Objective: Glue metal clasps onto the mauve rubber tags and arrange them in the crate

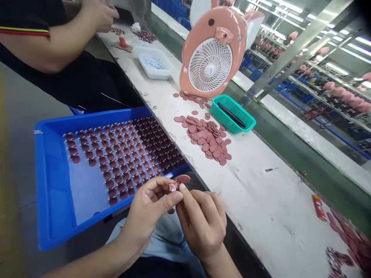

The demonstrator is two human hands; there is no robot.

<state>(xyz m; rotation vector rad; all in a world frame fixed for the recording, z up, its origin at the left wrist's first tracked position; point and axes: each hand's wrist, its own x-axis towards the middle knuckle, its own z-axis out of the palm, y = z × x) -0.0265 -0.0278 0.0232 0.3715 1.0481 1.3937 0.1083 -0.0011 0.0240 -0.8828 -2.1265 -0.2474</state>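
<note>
Dusty-pink oval piece (183, 178), one: held above the lap (166, 237), left hand (152, 202) and right hand (201, 222) both pinched at its near end; probably light, stiff, best gripped by the rim.

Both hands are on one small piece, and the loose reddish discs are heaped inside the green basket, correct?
Not inside: the head view shows the reddish discs heaped on the white bench, beside the green basket. The left hand and right hand are on one small piece.
</note>
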